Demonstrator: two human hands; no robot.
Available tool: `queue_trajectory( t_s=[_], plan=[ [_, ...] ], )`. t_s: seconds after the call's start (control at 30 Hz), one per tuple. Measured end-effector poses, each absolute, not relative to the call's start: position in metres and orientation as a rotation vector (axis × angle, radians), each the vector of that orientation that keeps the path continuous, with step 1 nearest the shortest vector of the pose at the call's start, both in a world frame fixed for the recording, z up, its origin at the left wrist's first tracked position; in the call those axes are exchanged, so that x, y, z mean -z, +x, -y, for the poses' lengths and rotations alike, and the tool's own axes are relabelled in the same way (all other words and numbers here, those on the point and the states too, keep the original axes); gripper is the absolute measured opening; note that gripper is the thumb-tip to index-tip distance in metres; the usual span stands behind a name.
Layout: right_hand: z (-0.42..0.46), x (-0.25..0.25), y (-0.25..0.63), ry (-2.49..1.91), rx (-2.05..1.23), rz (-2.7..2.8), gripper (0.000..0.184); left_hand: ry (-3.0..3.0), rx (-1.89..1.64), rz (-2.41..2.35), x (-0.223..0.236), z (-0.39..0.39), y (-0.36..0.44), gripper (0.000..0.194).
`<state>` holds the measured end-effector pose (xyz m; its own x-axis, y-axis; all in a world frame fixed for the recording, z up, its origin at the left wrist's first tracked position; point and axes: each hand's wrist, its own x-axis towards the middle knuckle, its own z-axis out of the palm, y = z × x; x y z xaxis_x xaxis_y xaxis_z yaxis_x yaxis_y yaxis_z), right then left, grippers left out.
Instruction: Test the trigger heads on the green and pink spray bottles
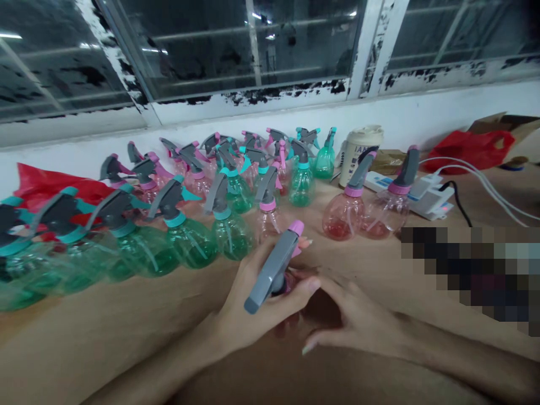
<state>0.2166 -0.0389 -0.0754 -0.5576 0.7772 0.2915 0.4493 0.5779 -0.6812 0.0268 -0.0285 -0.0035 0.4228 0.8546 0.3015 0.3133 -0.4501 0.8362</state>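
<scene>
Directly in front of me, a spray bottle [274,267] with a pink see-through body and a grey-and-pink trigger head stands between my hands. My left hand [247,315] is wrapped round it just below the head, thumb across the near side. To its right, my right hand [358,318] is curved with thumb and fingers well apart. Its fingertips reach to the bottle and the left thumb; whether they touch the bottle I cannot tell. Most of the bottle's body is hidden by the left hand. Just beyond stands another pink spray bottle [267,216].
Several green spray bottles [192,244] line the left side, with more pink and green ones behind. Two pink bottles [343,216] stand right, near a paper cup [361,149]. A power strip [430,197] with cables, red bags [468,149] and a cardboard box [506,125] lie farther right.
</scene>
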Motion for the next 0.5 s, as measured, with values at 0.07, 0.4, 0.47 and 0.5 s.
queue_trajectory(
  t_s=[0.07, 0.4, 0.47, 0.5],
  plan=[
    [0.045, 0.071, 0.205, -0.972, -0.733, 2.187, 0.088, 1.980, -0.946, -1.013, 0.004, 0.029, 0.028, 0.040],
    [0.049, 0.056, 0.187, -1.226, -0.552, 2.067, 0.053, 2.040, -0.980, -1.040, 0.011, 0.030, 0.034, 0.067],
    [0.041, 0.057, 0.199, -1.253, -0.552, 2.039, 0.057, 2.077, -0.944, -1.066, 0.022, 0.030, 0.028, 0.071],
    [0.036, 0.057, 0.207, -1.324, -0.545, 2.034, 0.058, 2.143, -0.934, -1.092, 0.029, 0.031, 0.025, 0.070]
  ],
)
